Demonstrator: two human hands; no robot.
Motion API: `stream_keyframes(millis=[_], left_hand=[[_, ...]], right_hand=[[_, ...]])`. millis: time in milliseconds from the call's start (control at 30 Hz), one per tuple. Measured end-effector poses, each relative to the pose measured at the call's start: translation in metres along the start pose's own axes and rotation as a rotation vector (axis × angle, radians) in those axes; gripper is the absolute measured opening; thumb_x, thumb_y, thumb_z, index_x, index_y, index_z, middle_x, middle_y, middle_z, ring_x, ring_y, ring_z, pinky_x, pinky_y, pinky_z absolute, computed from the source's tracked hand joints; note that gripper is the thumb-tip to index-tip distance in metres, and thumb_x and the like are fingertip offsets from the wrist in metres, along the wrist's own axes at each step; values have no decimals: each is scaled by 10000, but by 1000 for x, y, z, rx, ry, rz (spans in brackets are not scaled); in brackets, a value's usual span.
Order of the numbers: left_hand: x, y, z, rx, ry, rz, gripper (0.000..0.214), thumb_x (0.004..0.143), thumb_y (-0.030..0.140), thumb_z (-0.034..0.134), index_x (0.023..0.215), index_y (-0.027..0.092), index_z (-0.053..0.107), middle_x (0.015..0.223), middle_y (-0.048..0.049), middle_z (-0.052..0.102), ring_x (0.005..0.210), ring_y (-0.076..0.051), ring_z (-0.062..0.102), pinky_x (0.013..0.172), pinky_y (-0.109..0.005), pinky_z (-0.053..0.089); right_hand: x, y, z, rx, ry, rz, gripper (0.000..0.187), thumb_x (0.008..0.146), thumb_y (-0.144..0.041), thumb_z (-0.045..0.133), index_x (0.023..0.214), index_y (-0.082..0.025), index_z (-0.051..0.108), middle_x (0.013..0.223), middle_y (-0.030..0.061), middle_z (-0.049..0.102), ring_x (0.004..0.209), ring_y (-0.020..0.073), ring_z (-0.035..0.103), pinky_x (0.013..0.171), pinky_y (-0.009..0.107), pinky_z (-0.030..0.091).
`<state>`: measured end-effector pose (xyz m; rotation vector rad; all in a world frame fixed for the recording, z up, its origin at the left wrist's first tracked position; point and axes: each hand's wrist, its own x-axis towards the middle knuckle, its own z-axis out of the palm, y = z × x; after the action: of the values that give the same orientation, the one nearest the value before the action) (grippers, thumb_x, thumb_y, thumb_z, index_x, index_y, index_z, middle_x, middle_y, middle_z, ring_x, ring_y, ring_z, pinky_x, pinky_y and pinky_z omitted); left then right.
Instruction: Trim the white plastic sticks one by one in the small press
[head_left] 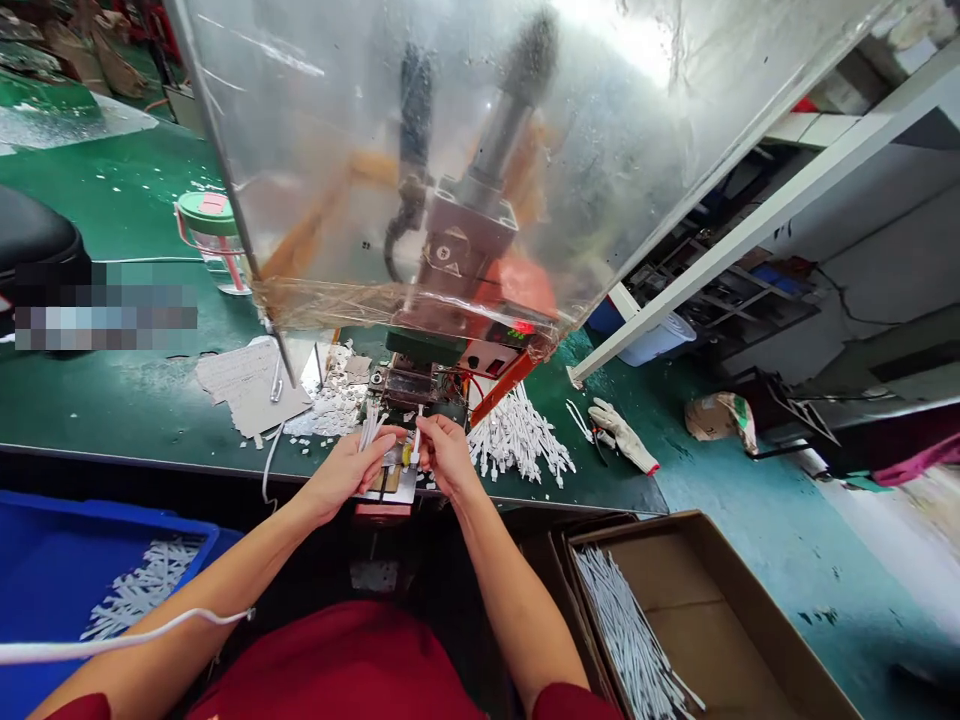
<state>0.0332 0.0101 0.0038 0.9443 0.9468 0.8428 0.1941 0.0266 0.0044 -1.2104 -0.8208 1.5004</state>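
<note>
While both hands sit at the front of the bench press (431,350), the left hand (346,474) grips several white cables (369,427), and the right hand (447,455) pinches a single cable end (416,437) between its fingertips. Loose white cables (517,435) lie heaped on the green workbench (97,400) to the right; more lie in a cardboard box (697,600) near right and a blue crate (112,510) near left.
</note>
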Motion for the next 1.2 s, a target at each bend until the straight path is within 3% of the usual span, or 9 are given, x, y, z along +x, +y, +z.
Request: stream_keyframes(millis=[167, 233, 333, 433, 600, 767, 900, 1033, 1200], left_hand=[[13, 2, 15, 143, 5, -5, 537, 820, 571, 618, 1106, 117, 641, 413, 103, 365, 373, -87, 320, 398, -210, 218], [18, 2, 19, 202, 27, -8, 518, 825, 589, 596, 1045, 125, 663, 407, 92, 375, 374, -93, 337, 404, -217, 211], [24, 1, 23, 240, 43, 7, 480, 827, 594, 591, 942, 137, 680, 410, 84, 381, 387, -93, 347, 430, -223, 226], [28, -1, 26, 240, 49, 16, 448, 817, 591, 606, 835, 148, 671, 416, 84, 374, 399, -90, 340, 446, -223, 235], [25, 1, 30, 211, 63, 23, 406, 781, 558, 651, 667, 174, 587, 397, 91, 347, 379, -79, 307, 430, -213, 214], [11, 13, 23, 235, -14, 2, 411, 737, 539, 705, 611, 166, 586, 380, 75, 363, 351, -70, 291, 391, -206, 193], [-2, 23, 7, 44, -7, 15, 353, 801, 487, 683, 688, 159, 620, 428, 81, 351, 377, -54, 268, 383, -182, 186], [-16, 19, -11, -152, -65, -33, 319, 814, 423, 695, 696, 148, 586, 568, 36, 484, 395, -32, 341, 355, -155, 119], [-28, 5, -27, -360, -52, -12, 212, 852, 354, 665, 841, 149, 610, 601, 30, 525, 371, -23, 375, 322, -130, 115]], right_hand=[[-10, -5, -28, -239, -2, -46, 334, 762, -521, 651, 724, -205, 547, 556, -41, 610, 347, 79, 435, 349, 201, 331], [-15, -13, -61, -453, 101, -113, 280, 794, -480, 619, 750, -207, 570, 599, -28, 630, 410, 103, 484, 411, 220, 370], [-20, -30, -129, -894, 400, -264, 186, 834, -345, 562, 720, -203, 601, 663, -2, 641, 596, 147, 570, 585, 252, 419], [-15, -45, -191, -1258, 630, -249, 157, 859, -241, 507, 771, -194, 628, 767, 28, 655, 752, 177, 599, 694, 269, 398], [9, -49, -232, -1570, 719, -101, 169, 904, -242, 498, 934, -179, 652, 961, 71, 611, 797, 172, 588, 692, 269, 361], [19, -49, -232, -1522, 755, -190, 186, 898, -231, 492, 856, -163, 660, 914, 83, 606, 782, 181, 578, 700, 285, 370], [8, -59, -216, -1121, 813, -430, 223, 874, -320, 510, 803, -164, 653, 786, 70, 647, 716, 191, 581, 685, 305, 422], [-23, -61, -160, -483, 597, -451, 317, 767, -480, 670, 854, -178, 623, 744, 31, 671, 488, 121, 519, 481, 258, 432], [-52, -34, -65, -56, 127, -130, 322, 724, -456, 747, 734, -193, 562, 628, -8, 659, 345, 54, 401, 334, 185, 348]])
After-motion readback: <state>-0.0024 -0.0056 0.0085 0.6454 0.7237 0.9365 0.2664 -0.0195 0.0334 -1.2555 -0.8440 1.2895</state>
